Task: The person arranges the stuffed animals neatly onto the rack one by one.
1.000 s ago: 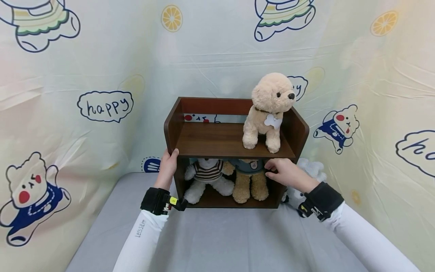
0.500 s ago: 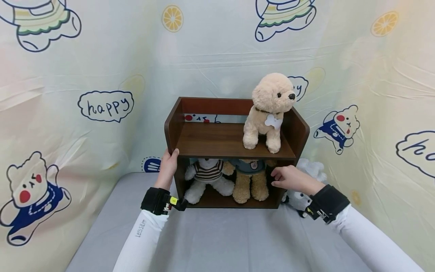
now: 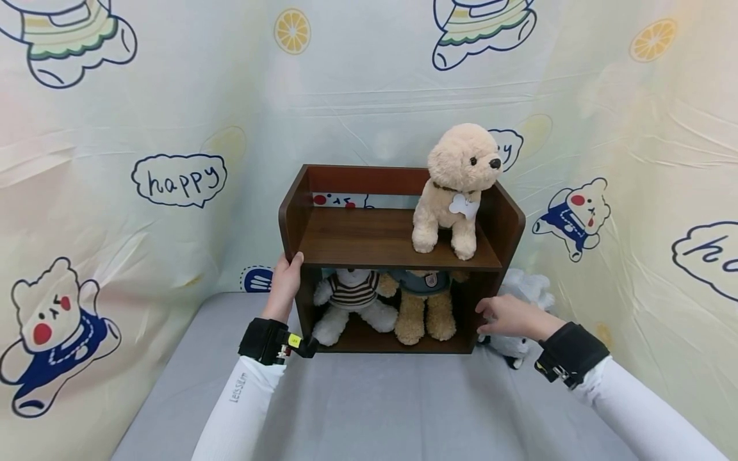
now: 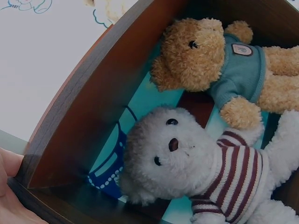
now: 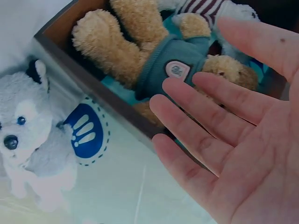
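Note:
A two-tier dark brown wooden shelf (image 3: pixel 357 237) stands in the middle of the head view. My left hand (image 3: pixel 281 288) holds its left side panel, thumb on the front edge. My right hand (image 3: pixel 512 316) is by the lower right side panel, fingers loosely extended and holding nothing; whether it touches the panel I cannot tell. On the lower tier sit a white teddy bear (image 4: pixel 168 149) in a striped sweater and a brown teddy bear (image 4: pixel 196 56) in a teal sweater. A cream plush dog (image 3: pixel 458 173) sits upright on the upper tier's right side.
A grey and white plush dog (image 5: pixel 28 126) is beside the shelf's right side, partly hidden by my right hand in the head view. Grey cloth (image 3: pixel 375 403) covers the table. A printed curtain (image 3: pixel 190 102) hangs behind and around it.
My right hand has moved right and down, from in front of the brown teddy bear to the shelf's right side panel. The left hand, shelf and toys have stayed in place.

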`<state>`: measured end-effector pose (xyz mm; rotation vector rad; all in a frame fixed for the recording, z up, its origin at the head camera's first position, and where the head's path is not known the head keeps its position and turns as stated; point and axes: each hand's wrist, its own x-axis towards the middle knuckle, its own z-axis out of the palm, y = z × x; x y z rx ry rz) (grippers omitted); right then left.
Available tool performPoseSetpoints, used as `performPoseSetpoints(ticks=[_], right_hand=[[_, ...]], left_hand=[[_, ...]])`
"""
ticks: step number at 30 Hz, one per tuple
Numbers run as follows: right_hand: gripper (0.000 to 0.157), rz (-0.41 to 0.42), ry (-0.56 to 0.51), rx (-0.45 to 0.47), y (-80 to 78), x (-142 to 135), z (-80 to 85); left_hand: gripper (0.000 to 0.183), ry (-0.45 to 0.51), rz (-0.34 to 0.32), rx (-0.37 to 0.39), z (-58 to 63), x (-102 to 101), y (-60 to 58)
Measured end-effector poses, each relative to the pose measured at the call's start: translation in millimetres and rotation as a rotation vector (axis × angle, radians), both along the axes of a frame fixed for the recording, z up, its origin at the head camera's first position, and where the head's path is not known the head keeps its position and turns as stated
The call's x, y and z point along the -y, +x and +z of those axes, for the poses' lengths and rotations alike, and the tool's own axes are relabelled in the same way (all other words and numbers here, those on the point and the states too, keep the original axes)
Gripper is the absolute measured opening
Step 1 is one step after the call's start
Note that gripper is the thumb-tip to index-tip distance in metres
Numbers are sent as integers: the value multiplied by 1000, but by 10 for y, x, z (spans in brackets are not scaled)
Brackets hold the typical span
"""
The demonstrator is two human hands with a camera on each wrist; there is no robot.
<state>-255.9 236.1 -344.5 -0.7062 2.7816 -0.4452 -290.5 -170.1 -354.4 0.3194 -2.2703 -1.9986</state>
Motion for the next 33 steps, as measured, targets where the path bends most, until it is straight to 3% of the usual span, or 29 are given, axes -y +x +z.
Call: performPoseSetpoints(ticks=[18,33], right_hand=[[35,-10,-8,-63,52,-245,-164],[44,-6,34,-158,-49,-413,-354]], left_hand=[[52,6,-3,-7,-3,-2,-11],[50,-5,9,-1,-17,-6,-14]])
